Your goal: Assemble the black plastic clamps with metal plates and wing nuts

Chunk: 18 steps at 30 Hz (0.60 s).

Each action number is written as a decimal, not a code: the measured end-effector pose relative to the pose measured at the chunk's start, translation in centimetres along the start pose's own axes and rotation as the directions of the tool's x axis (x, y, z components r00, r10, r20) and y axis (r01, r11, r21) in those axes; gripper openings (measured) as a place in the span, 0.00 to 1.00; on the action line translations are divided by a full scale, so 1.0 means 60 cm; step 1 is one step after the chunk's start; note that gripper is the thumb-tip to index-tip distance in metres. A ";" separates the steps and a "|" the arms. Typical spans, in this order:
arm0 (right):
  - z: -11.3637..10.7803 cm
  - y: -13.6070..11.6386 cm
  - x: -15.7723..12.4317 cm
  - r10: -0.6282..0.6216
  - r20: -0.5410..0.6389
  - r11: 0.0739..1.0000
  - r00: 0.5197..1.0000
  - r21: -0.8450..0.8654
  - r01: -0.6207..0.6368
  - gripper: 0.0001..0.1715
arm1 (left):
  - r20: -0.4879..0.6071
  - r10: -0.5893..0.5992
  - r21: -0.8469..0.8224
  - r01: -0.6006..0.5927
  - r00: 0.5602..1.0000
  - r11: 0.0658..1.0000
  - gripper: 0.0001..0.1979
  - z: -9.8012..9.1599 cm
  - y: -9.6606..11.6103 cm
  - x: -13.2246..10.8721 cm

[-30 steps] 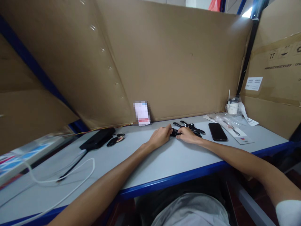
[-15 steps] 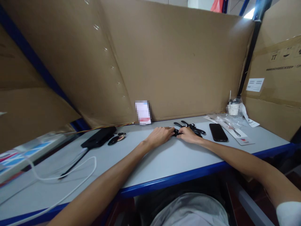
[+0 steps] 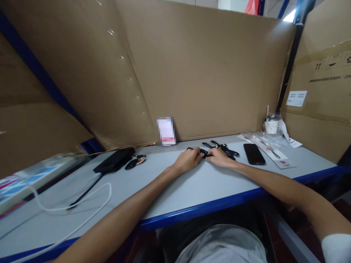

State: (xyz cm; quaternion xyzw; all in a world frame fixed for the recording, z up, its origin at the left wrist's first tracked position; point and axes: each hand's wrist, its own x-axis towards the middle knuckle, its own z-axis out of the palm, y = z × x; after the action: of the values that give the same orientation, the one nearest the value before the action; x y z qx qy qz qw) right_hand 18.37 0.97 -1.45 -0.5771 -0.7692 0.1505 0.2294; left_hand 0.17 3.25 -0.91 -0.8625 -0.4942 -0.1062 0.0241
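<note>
Your left hand (image 3: 189, 160) curled round black hand tool (image 3: 203, 154), your right hand (image 3: 218, 157) pinching its other end; tool at 12 o'clock, over desk (image 3: 175, 197), working end hidden. Sudden twist could nip you. Smartphone (image 3: 254, 153) at 1 o'clock: stray forearm could shove it. Black-handled tools (image 3: 232, 152) just beyond right hand: slip could scatter them.

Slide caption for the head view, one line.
Left hand and right hand hold a black object at a grey table, a black phone lying to the right.
</note>
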 end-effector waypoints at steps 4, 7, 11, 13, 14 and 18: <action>0.001 -0.001 -0.007 -0.049 -0.008 0.986 0.999 -0.158 0.047 0.11 | -0.007 -0.008 0.047 0.008 1.000 0.999 0.15 -0.004 0.007 -0.005; -0.002 -0.004 -0.014 -0.053 0.011 0.970 0.999 -0.235 0.055 0.16 | 0.003 -0.013 0.061 0.013 1.000 0.998 0.14 -0.007 0.009 -0.005; -0.010 -0.011 -0.021 -0.030 0.014 0.965 0.999 -0.260 0.032 0.18 | 0.000 -0.004 0.059 0.004 1.000 0.998 0.13 -0.007 0.007 -0.003; -0.013 -0.014 -0.022 -0.026 0.011 0.968 1.000 -0.249 0.028 0.19 | -0.012 0.002 0.046 -0.001 1.000 0.999 0.13 -0.007 0.006 -0.004; -0.014 -0.015 -0.023 -0.024 0.013 0.970 1.000 -0.243 0.026 0.19 | -0.017 0.003 0.042 -0.003 1.000 0.999 0.14 -0.007 0.006 -0.005; -0.012 -0.016 -0.027 -0.035 0.013 0.959 0.999 -0.281 0.037 0.20 | -0.011 0.001 0.040 -0.001 1.000 0.999 0.15 -0.011 0.010 -0.009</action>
State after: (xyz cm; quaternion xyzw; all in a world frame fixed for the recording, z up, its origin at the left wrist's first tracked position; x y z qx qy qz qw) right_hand 18.32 -0.88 -0.67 -0.5892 -0.7940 0.0378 0.1446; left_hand 0.30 2.39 -0.37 -0.8615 -0.4957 -0.1010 0.0442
